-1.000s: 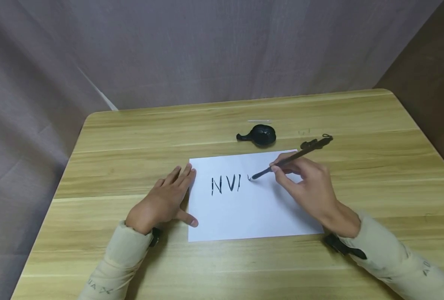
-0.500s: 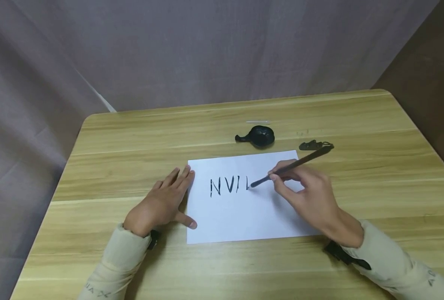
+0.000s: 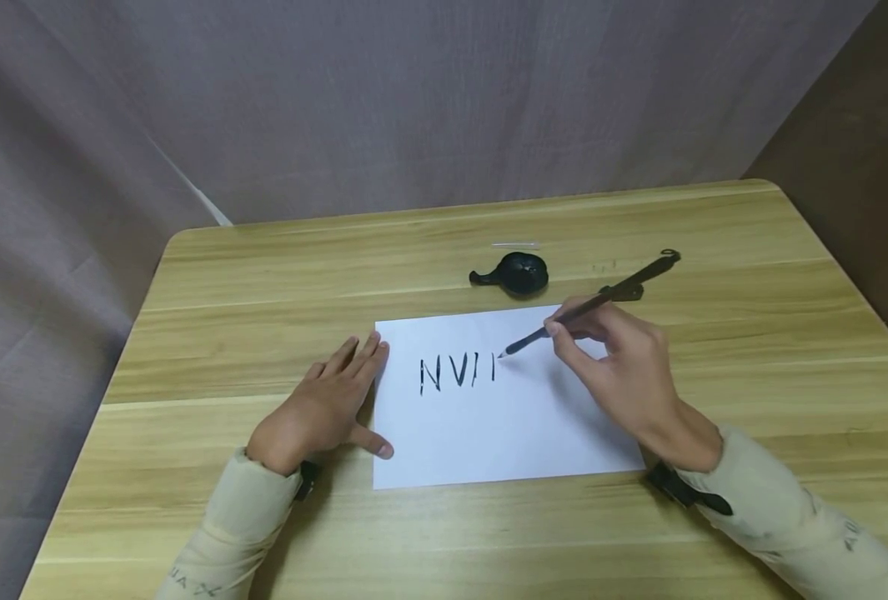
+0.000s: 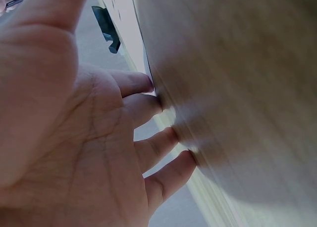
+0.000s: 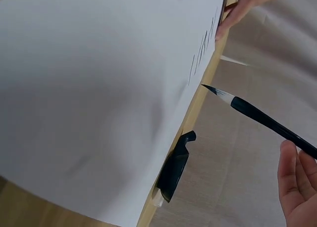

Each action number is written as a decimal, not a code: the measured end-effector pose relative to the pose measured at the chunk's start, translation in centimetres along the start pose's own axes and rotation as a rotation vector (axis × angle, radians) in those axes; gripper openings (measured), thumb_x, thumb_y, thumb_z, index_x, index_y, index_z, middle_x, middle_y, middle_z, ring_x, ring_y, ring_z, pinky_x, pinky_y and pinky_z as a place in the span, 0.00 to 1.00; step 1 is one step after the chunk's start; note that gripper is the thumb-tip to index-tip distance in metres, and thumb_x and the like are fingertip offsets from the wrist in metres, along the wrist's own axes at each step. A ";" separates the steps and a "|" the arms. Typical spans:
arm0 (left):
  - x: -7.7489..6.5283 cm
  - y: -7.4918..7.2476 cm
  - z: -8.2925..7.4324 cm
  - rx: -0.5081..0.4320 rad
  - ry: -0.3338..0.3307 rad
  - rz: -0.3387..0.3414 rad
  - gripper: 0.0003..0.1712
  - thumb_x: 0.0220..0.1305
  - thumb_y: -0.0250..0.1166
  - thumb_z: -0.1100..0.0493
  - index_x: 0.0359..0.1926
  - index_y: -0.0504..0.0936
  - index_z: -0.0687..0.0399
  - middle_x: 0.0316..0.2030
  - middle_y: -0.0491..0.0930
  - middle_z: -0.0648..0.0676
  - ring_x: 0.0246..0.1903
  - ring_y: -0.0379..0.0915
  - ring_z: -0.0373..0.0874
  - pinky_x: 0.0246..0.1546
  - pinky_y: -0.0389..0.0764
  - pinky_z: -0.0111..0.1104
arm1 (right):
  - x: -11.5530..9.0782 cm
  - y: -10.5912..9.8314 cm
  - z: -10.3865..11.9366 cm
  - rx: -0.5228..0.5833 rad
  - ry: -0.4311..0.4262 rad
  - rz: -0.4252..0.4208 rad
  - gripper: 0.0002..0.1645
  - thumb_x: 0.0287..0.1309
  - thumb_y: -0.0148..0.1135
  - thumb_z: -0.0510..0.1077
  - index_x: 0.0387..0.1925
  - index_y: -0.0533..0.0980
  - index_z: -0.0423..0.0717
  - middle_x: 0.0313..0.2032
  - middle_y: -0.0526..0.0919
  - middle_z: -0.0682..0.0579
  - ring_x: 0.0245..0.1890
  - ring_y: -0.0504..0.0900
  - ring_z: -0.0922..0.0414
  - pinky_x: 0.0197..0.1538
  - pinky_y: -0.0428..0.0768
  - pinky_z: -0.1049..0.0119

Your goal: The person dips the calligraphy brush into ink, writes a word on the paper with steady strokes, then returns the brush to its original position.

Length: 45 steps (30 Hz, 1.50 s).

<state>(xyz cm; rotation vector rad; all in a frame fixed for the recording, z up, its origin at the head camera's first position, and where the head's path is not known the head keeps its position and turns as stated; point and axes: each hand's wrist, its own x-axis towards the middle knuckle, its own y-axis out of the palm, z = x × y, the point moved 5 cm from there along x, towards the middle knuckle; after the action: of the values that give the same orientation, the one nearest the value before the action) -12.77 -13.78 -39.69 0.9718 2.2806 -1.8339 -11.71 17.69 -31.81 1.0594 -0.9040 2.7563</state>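
Note:
A sheet of white paper (image 3: 459,442) bears black brushed marks (image 3: 447,372) that read N, V and two upright strokes. My right hand (image 3: 619,371) pinches a dark-handled writing brush (image 5: 262,117) between thumb and fingers. Its black-inked tip hovers by the top of the last stroke, and in the right wrist view it appears lifted off the sheet. My left hand (image 3: 323,408) lies with fingers spread at the paper's left edge, fingertips and thumb on its border. The left wrist view shows these fingers (image 4: 163,182) reaching down to the tabletop.
Beyond the paper sits a black gourd-shaped ink dish (image 3: 522,273) with a short handle. A thin clear stick (image 3: 514,245) lies behind it. A dark brush rest (image 3: 627,292) is partly behind the brush. The wooden table (image 3: 226,292) ends at a grey curtain (image 3: 413,100).
The brush drew downward, lengthening the last mark into a full upright stroke, then lifted back up to the stroke's top. The left hand stays in place.

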 end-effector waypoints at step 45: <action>-0.4 0.3 -0.3 0.004 -0.012 0.005 0.83 0.41 0.84 0.31 0.86 0.42 0.57 0.86 0.36 0.58 0.83 0.33 0.64 0.76 0.51 0.65 | -0.7 0.4 -1.4 0.161 0.055 -0.044 0.13 0.54 0.71 0.19 0.41 0.81 0.28 0.37 0.87 0.40 0.38 0.87 0.74 0.44 0.85 0.76</action>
<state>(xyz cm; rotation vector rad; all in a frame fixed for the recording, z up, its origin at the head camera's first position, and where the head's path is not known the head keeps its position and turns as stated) -12.22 -13.67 -39.74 0.9636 2.2661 -1.8378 -12.14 18.17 -33.26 1.0060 -0.6529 2.8459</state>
